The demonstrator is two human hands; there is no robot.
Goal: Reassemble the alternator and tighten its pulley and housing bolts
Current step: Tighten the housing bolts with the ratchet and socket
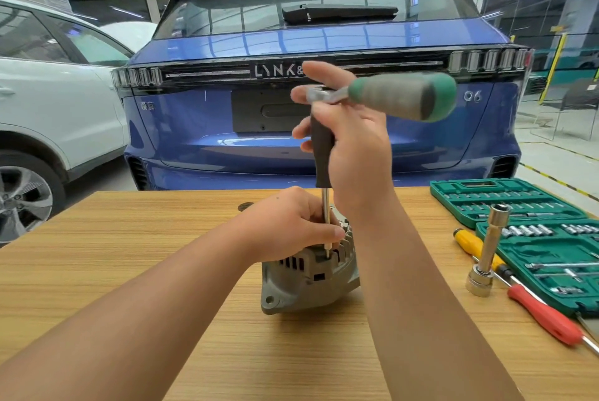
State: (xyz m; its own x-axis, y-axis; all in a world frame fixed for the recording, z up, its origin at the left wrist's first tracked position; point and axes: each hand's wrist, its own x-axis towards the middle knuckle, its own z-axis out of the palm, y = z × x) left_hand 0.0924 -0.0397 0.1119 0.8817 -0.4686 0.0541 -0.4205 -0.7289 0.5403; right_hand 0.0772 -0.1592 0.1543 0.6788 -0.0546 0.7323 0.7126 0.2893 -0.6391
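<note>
1. One grey cast-metal alternator [308,274] stands on a light wooden table [162,271], near the middle, just in front of the person.
2. Two bare hands work on it. The left hand [291,225] rests on top of the alternator, its fingers curled round the lower part of a thin steel shaft.
3. One black-handled driver [322,154] stands upright, its steel shaft reaching down into the top of the alternator housing.
4. The right hand [353,148] grips the driver's black handle, fingers wrapped round it.
5. One ratchet wrench with a grey and green handle [398,96] sits across the top of the driver, handle pointing right; the right hand's fingertips touch its head.
6. One open green plastic socket case [525,235], two halves, lies at the table's right edge, holding many small chrome sockets.
7. One tall chrome socket [486,255] stands upright just left of the case.
8. Two screwdrivers lie beside it: one yellow-handled [470,245], one red-handled [544,316].
9. Two cars stand behind the table: one blue [324,44], one white [48,92].
</note>
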